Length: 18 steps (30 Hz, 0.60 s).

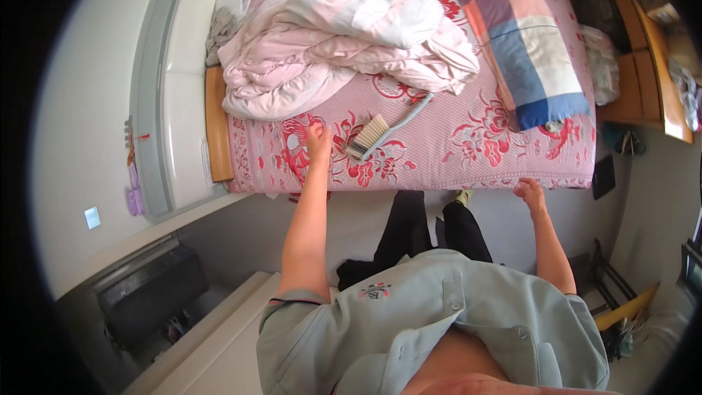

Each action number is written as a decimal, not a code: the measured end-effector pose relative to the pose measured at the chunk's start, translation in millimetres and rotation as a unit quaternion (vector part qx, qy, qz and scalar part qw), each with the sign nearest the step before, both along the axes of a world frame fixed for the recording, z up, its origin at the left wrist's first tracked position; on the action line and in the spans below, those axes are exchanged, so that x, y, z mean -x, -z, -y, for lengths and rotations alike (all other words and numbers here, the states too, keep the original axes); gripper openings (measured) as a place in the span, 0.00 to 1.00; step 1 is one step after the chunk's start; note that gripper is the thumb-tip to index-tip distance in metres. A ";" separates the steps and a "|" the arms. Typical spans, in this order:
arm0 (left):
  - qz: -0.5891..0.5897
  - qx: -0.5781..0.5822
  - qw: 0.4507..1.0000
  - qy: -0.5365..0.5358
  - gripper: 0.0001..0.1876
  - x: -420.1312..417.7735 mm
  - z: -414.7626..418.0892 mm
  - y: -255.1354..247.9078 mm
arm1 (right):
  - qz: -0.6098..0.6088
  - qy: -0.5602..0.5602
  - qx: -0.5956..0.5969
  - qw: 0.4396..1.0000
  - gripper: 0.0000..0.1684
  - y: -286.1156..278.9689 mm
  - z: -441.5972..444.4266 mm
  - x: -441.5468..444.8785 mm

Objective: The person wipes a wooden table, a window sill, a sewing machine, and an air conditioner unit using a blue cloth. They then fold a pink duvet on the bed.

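Note:
My left hand (318,142) is over the front part of the bed, its fingers loosely bent and nothing seen in them. Just right of it lies a bed brush (373,134) with pale bristles and a grey-blue handle. Beside the bed's front edge hangs my right hand (531,196), empty, with its fingers loosely curled. The pink sheet (433,148) with red flower patterns covers the bed beneath the brush. Behind the brush, a pale pink quilt (340,38) is heaped in folds. To the right lies a checked pillow (521,44) in blue, pink and cream.
A wooden bed end (219,126) and a white-and-grey cabinet or panel (186,93) stand at the left. Wooden shelving (650,82) with bagged things is at the right. Low at the left sits a dark box-like thing (153,291).

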State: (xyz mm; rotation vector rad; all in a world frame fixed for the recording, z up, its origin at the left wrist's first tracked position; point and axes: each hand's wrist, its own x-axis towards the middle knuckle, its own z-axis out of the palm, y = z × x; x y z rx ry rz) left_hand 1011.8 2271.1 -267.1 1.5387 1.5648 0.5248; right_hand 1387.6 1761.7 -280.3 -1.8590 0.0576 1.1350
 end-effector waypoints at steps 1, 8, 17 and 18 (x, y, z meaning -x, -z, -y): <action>0.017 0.119 0.993 -0.011 0.19 -9.8 -18.2 -6.8 | -0.022 0.009 0.024 0.999 0.19 5.0 0.7 -4.1; 0.252 0.300 0.891 -0.230 0.18 -82.6 -92.9 74.9 | -0.054 -0.017 0.156 0.986 0.17 13.9 -2.3 55.8; 0.172 0.373 0.830 -0.378 0.19 5.7 -106.5 221.8 | 0.222 -0.434 0.250 0.836 0.16 47.0 -129.2 114.6; 0.189 0.381 0.814 -0.396 0.19 12.5 -110.2 226.4 | 0.317 -0.473 0.205 0.796 0.16 65.2 -149.4 117.7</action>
